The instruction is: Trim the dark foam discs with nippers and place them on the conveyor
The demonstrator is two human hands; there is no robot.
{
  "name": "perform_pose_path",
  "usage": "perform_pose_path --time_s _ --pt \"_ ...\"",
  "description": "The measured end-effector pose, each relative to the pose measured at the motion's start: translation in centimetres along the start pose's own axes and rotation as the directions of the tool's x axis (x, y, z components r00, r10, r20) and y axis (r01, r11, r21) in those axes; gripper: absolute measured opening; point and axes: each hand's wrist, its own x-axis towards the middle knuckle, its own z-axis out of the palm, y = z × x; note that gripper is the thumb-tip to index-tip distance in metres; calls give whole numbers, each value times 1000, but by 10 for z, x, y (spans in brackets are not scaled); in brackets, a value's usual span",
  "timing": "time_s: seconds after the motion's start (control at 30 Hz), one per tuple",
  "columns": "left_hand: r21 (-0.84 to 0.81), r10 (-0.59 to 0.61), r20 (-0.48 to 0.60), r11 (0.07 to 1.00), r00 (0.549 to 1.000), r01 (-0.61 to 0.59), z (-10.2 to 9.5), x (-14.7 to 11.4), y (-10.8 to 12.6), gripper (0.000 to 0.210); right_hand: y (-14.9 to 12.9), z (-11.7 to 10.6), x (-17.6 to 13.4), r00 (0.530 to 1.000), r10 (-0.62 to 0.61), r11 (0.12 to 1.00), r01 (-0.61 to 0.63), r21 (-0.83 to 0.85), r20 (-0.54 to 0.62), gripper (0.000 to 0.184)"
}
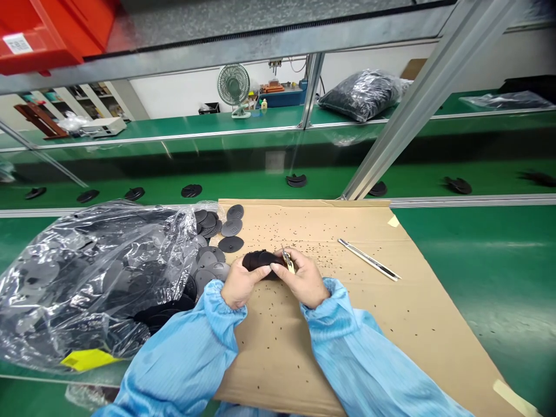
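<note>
Nearest, the blue sleeves (182, 353) lay over cardboard (269, 359), w/ the plastic bag (87, 284) of dark discs to the L. A few loose discs (231, 244) sat just beside the bag, approx. level w/ the hands; a tug on the plastic could've spilled more.

L hand (241, 284) pinched one end of the black pcs (260, 260), thumb on top; R hand (304, 279) pinched the other end, w/ a small tool (289, 263), prob. nippers, tucked in its fingers. So the pcs were betw. both hands, over the cardboard. Main risk: tool tip so close that a slip might've scratched a pc or nicked a finger.

Beyond, crumbs (295, 237) could've stuck to the pcs if set down there. Knife (369, 259) lay to the R; a careless elbow might've knocked it. Farther, more pcs dotted the green belt (243, 194).
</note>
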Motion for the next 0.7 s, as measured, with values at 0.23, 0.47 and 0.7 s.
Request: perform_pose_path --time_s 0.23,0.47,0.7 --pt "9 -14 32 1000 999 14 1 0 2 28 -5 4 -1 995 93 985 -89 146 -21 33" --pt "17 -12 -40 1000 999 13 -2 0 -4 29 -12 4 1 991 134 964 -123 237 -30 33" --pt "-76 -59 -19 995 998 57 0 1 0 35 -12 6 -2 994 87 991 -80 110 -60 26"
